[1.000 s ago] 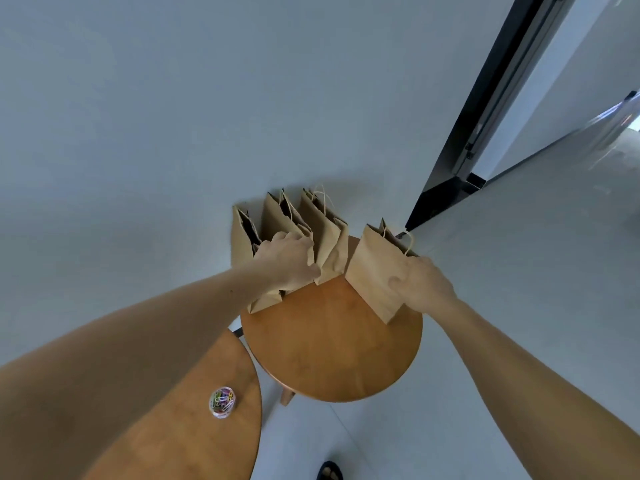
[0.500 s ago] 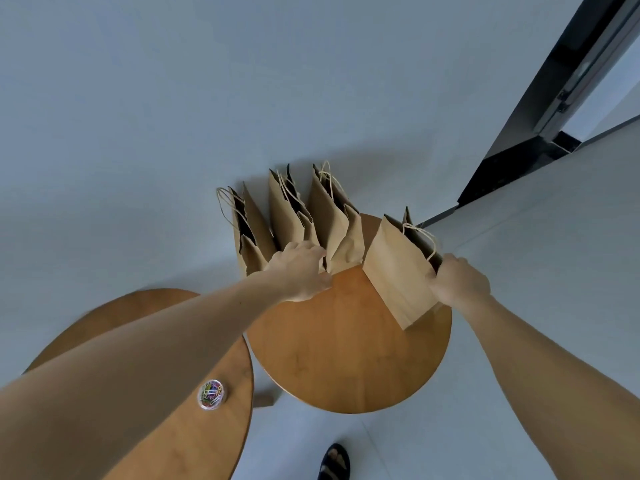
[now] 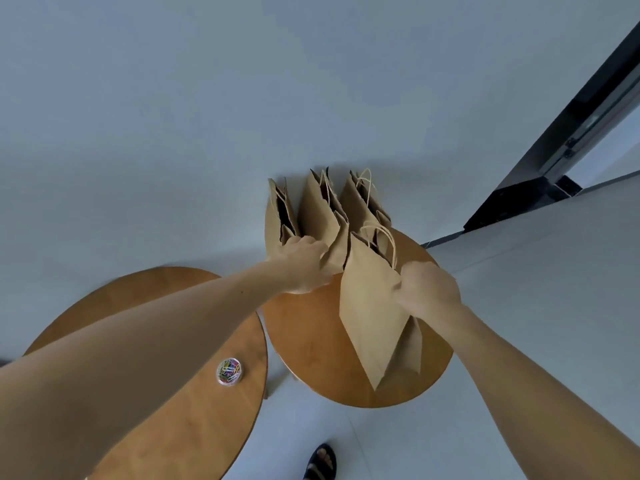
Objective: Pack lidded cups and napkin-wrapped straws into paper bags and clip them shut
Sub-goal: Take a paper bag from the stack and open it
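Pinching light-looking, easily creased paper bag (image 3: 370, 313) near top edge with right hand (image 3: 431, 289); gripping standing bags (image 3: 322, 216) at 11 o'clock with left hand (image 3: 304, 266).

The bags (image 3: 372, 306) are matt brown paper with twisted cord handles (image 3: 389, 244). Both tables (image 3: 311, 341) are smooth wood with a soft sheen. The clip tub (image 3: 229, 371) is clear glossy plastic.
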### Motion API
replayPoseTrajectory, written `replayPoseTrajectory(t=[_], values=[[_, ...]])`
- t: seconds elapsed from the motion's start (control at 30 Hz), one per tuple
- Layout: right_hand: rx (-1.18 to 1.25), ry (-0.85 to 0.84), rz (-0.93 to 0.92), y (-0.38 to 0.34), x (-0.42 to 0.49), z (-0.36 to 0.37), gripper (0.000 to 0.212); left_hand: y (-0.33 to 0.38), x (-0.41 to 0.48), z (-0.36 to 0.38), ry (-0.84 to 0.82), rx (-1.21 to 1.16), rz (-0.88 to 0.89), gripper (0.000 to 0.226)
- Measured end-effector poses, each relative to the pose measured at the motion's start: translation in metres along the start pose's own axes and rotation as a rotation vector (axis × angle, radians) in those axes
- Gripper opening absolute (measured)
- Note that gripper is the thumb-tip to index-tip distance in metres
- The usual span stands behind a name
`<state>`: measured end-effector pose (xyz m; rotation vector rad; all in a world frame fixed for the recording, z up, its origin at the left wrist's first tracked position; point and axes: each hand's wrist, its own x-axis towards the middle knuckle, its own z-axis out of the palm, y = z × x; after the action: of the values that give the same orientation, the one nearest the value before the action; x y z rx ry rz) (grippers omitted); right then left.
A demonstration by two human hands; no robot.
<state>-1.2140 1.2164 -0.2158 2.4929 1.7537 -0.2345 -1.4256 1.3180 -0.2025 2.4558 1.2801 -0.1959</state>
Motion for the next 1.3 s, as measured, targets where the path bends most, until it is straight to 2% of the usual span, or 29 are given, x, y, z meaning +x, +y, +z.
replayPoseTrajectory(t=[0.27,0.47,0.63,0.8,0.93,1.03,1.13,1.2,1.3], values=[[-0.035,-0.061,-0.296,-0.177,-0.058,-0.051,0.031,-0.123,-0.117,-0.023,0.052,-0.075,-0.131,0.063],[0.013,-0.135,-0.403,-0.312,-0.088,-0.028,0.03,-0.233,-0.218,-0.023,0.083,-0.118,-0.335,0.059],[0.021,-0.123,-0.497,-0.39,-0.1,0.011,0.03,-0.285,-0.267,-0.007,0.058,-0.18,-0.447,0.064],[0.085,-0.11,-0.526,-0.435,-0.102,0.051,0.032,-0.31,-0.282,0.025,0.012,-0.245,-0.567,0.067],[0.145,-0.336,-0.54,-0.449,-0.109,0.087,0.017,-0.322,-0.284,0.05,-0.059,-0.313,-0.653,0.054],[0.194,-0.579,-0.533,-0.449,-0.104,0.101,0.033,-0.33,-0.283,0.062,-0.106,-0.363,-0.696,0.042],[0.075,-0.654,-0.653,-0.444,-0.082,0.102,0.059,-0.332,-0.278,0.069,-0.171,-0.403,-0.709,0.045],[0.065,-0.682,-0.707,-0.442,-0.065,0.103,0.068,-0.33,-0.273,0.073,-0.224,-0.449,-0.711,0.043],[0.139,-0.646,-0.764,-0.438,-0.044,0.111,0.064,-0.327,-0.266,0.079,-0.285,-0.497,-0.699,0.072]])
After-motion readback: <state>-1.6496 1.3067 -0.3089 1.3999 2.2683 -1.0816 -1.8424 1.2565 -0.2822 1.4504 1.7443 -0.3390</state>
